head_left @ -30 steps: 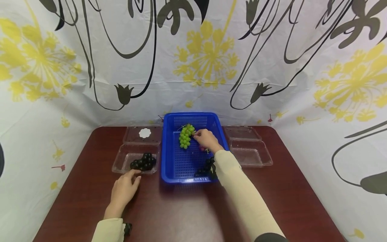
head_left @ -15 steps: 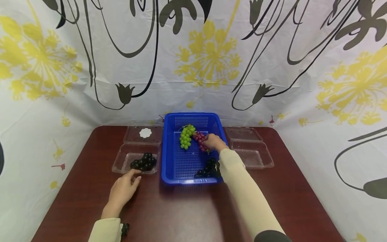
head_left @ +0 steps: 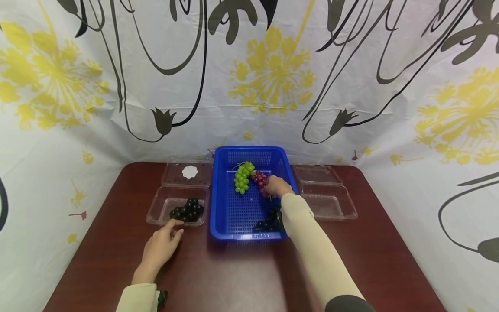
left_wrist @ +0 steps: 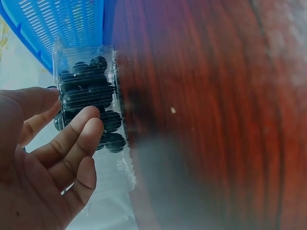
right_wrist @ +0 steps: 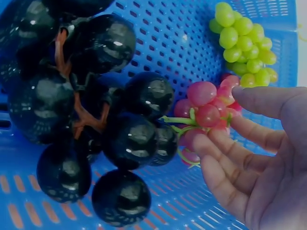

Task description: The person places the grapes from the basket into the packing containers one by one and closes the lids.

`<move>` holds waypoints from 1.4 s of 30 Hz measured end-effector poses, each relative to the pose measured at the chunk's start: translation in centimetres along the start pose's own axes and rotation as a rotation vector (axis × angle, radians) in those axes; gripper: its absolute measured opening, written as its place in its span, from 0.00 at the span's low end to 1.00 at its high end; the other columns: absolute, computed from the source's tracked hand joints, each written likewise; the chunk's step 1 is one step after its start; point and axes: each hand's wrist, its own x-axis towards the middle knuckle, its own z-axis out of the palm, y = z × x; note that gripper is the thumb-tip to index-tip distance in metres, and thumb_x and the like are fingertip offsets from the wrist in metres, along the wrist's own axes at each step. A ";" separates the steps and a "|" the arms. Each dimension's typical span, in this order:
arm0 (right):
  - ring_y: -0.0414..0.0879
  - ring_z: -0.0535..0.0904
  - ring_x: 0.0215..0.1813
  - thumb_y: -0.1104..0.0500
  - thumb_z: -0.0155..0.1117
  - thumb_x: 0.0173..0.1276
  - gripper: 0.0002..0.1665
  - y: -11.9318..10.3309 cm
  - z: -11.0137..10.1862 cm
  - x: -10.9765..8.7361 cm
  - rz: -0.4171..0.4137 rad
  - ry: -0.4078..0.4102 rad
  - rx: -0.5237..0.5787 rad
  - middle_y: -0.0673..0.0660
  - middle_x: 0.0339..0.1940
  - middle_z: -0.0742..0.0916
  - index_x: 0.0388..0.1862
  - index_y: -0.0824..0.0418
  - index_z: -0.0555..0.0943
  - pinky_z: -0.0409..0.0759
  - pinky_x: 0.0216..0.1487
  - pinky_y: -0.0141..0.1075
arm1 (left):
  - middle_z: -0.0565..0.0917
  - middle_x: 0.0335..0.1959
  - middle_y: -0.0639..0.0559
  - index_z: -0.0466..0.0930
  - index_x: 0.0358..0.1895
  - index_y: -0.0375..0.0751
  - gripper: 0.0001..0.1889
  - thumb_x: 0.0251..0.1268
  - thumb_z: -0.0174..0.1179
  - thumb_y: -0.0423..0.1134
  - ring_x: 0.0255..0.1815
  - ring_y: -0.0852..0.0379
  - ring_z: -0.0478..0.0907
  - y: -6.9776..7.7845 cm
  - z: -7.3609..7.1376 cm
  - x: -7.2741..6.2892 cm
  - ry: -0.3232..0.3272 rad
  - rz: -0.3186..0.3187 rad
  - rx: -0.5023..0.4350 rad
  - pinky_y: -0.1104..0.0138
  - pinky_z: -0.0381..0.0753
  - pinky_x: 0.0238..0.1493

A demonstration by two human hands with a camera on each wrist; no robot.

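Observation:
My right hand [head_left: 278,186] reaches into the blue basket [head_left: 218,208], thumb and fingers around a bunch of red grapes [right_wrist: 208,115] that lies on the basket floor. Beside that bunch lies a bunch of green grapes [head_left: 242,175]. Black grapes [right_wrist: 129,139] rest in the near right corner, partly behind my sleeve in the head view. My left hand [head_left: 160,247] lies relaxed, its index fingertip right at the near rim of the left clear plastic container [head_left: 156,208]. Another bunch of black grapes [head_left: 187,210] sits inside that container.
A second clear container [head_left: 327,206] stands open right of the basket, its lid folded back. The left container's lid [head_left: 173,173] bears a white label. A patterned curtain [head_left: 273,125] rises behind the brown table [head_left: 241,281].
My right hand has moved from the far end of the red grapes, near the green bunch, toward their right and near side. The left hand stays by the container.

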 end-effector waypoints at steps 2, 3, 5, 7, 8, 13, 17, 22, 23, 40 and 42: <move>0.51 0.76 0.34 0.51 0.65 0.64 0.12 0.0 0.2 0.2 0.002 0.006 -0.010 0.56 0.31 0.83 0.31 0.59 0.79 0.75 0.37 0.46 | 0.80 0.28 0.53 0.75 0.56 0.48 0.14 0.70 0.56 0.40 0.21 0.60 0.69 0.0 0.0 0.0 0.002 -0.002 -0.004 0.66 0.65 0.23; 0.51 0.77 0.35 0.51 0.65 0.64 0.12 0.0 0.4 0.2 0.002 0.010 -0.020 0.57 0.32 0.84 0.32 0.59 0.80 0.76 0.38 0.47 | 0.81 0.28 0.53 0.75 0.56 0.49 0.14 0.70 0.56 0.40 0.21 0.60 0.69 0.0 0.0 0.1 0.001 -0.003 -0.006 0.66 0.65 0.23; 0.52 0.78 0.37 0.51 0.64 0.64 0.11 0.0 0.7 0.5 0.006 0.020 -0.051 0.58 0.36 0.85 0.34 0.59 0.81 0.77 0.42 0.49 | 0.82 0.28 0.52 0.75 0.56 0.49 0.14 0.70 0.56 0.40 0.21 0.60 0.70 -0.1 0.0 0.1 0.003 -0.002 -0.010 0.65 0.66 0.23; 0.53 0.78 0.38 0.52 0.64 0.64 0.11 0.1 1.0 0.7 0.016 0.032 -0.073 0.59 0.38 0.86 0.34 0.59 0.82 0.78 0.45 0.52 | 0.82 0.29 0.52 0.76 0.55 0.50 0.13 0.70 0.56 0.40 0.21 0.60 0.70 -0.1 0.0 0.1 0.007 0.001 -0.011 0.65 0.66 0.23; 0.53 0.78 0.38 0.52 0.65 0.63 0.10 0.1 1.1 0.8 0.019 0.038 -0.082 0.59 0.39 0.86 0.34 0.59 0.82 0.78 0.47 0.53 | 0.83 0.29 0.52 0.76 0.55 0.50 0.13 0.70 0.56 0.40 0.22 0.60 0.71 -0.2 0.0 0.2 0.009 0.003 -0.011 0.65 0.66 0.24; 0.55 0.80 0.41 0.53 0.67 0.62 0.11 0.1 1.5 1.0 0.016 0.050 -0.092 0.62 0.45 0.86 0.38 0.60 0.83 0.77 0.51 0.57 | 0.84 0.31 0.52 0.77 0.54 0.51 0.12 0.70 0.56 0.41 0.23 0.61 0.73 -0.4 0.0 0.2 0.010 0.005 -0.021 0.65 0.68 0.24; 0.56 0.82 0.45 0.53 0.72 0.59 0.16 -0.1 1.5 1.0 -0.012 0.040 -0.121 0.61 0.47 0.87 0.43 0.60 0.83 0.76 0.52 0.58 | 0.84 0.31 0.51 0.76 0.54 0.50 0.12 0.70 0.56 0.40 0.23 0.61 0.73 -0.5 -0.2 0.2 0.003 0.008 -0.044 0.65 0.68 0.24; 0.56 0.82 0.46 0.53 0.75 0.55 0.18 -0.4 1.8 1.2 -0.027 0.039 -0.181 0.61 0.46 0.87 0.42 0.60 0.83 0.76 0.53 0.57 | 0.84 0.31 0.51 0.75 0.54 0.49 0.12 0.69 0.57 0.40 0.23 0.61 0.74 -0.7 -0.3 0.4 -0.010 -0.009 -0.054 0.65 0.68 0.24; 0.56 0.82 0.46 0.53 0.75 0.55 0.18 -0.4 1.9 1.3 -0.025 0.045 -0.191 0.61 0.46 0.87 0.42 0.60 0.83 0.77 0.52 0.56 | 0.84 0.31 0.51 0.76 0.54 0.50 0.12 0.69 0.57 0.40 0.24 0.61 0.74 -0.7 -0.3 0.5 -0.011 -0.011 -0.056 0.65 0.69 0.25; 0.57 0.81 0.53 0.49 0.67 0.64 0.24 -0.8 2.5 1.6 -0.078 0.063 -0.390 0.61 0.55 0.85 0.56 0.57 0.80 0.77 0.51 0.54 | 0.84 0.30 0.51 0.76 0.53 0.49 0.11 0.70 0.55 0.39 0.23 0.60 0.72 -0.6 0.1 0.7 -0.005 0.011 -0.063 0.65 0.68 0.25; 0.57 0.81 0.53 0.49 0.67 0.64 0.24 -0.8 2.6 1.7 -0.098 0.068 -0.412 0.60 0.55 0.85 0.57 0.56 0.80 0.77 0.51 0.54 | 0.84 0.30 0.51 0.77 0.53 0.48 0.11 0.70 0.55 0.39 0.22 0.60 0.71 -0.6 0.1 0.7 -0.001 0.007 -0.062 0.64 0.68 0.26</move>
